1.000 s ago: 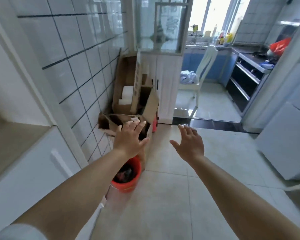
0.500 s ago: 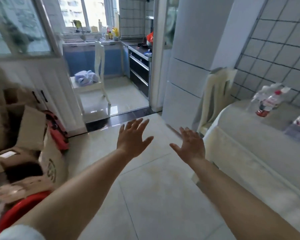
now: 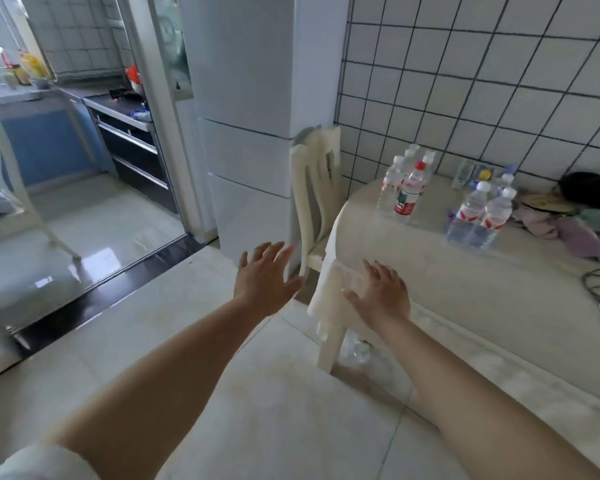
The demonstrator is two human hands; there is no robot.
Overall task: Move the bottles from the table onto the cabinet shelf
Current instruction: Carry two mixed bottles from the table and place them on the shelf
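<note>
Over on the far left a kitchen doorway (image 3: 84, 188) is seen, then a white fridge (image 3: 250, 133), with a pale chair (image 3: 317, 188) tucked between it and the table (image 3: 465, 289). The left hand (image 3: 265, 278) is held out over the floor, fingers spread and straight, nothing gripped. The right hand (image 3: 381, 292) is also flat and empty, fingers loosely fanned, hovering at the table's near corner, though whether the cloth is actually touched can't be told. The bottles (image 3: 407, 183) are stood upright further back on the table, ahead and to the right of both hands, with a second bunch of bottles (image 3: 482, 213) set further right, near a heap of cloths (image 3: 561, 226). So the long axes are vertical, and a sideways wrap round the body is probably what's called for. The right hand is clearly the nearer one; the left is well apart from everything. No shelf is in view, so nothing looks moved yet, by the look of it.
</note>
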